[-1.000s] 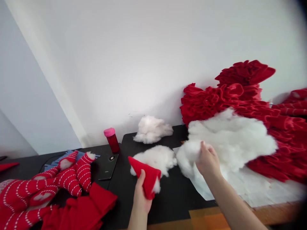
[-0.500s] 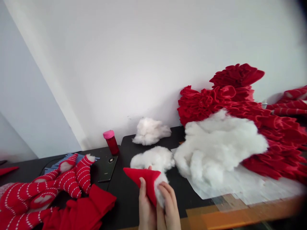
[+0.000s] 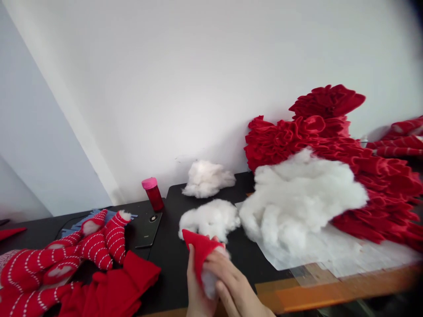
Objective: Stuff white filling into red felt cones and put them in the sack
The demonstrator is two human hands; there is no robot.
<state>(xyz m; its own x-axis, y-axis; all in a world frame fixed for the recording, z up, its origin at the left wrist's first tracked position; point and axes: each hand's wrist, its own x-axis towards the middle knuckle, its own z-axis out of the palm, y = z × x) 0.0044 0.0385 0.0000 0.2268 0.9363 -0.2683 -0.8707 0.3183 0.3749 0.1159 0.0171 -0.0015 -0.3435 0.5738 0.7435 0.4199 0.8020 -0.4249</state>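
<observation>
A red felt cone (image 3: 195, 249) with its tip toward the upper left is held low over the front of the black table. My left hand (image 3: 195, 290) wraps round the cone from the left and below. White stuffing (image 3: 209, 281) shows in the cone's open end. My right hand (image 3: 231, 279) has its fingers in that opening, pressed against the stuffing; the fingertips are partly hidden inside. Just behind the cone lies a small clump of stuffing (image 3: 213, 218).
A large heap of stuffing (image 3: 304, 198) lies on white sheeting (image 3: 284, 259) at right, before stacked red felt pieces (image 3: 291, 141). Another stuffing clump (image 3: 208, 178), a red jar (image 3: 154, 198) and a phone (image 3: 149, 231) stand behind. Striped stuffed pieces (image 3: 95, 248) and red cloth (image 3: 115, 286) lie left.
The cone has tilted, its tip moving right. My right hand has gone from gripping the rim to reaching into the opening, and more stuffing shows at the lower edge.
</observation>
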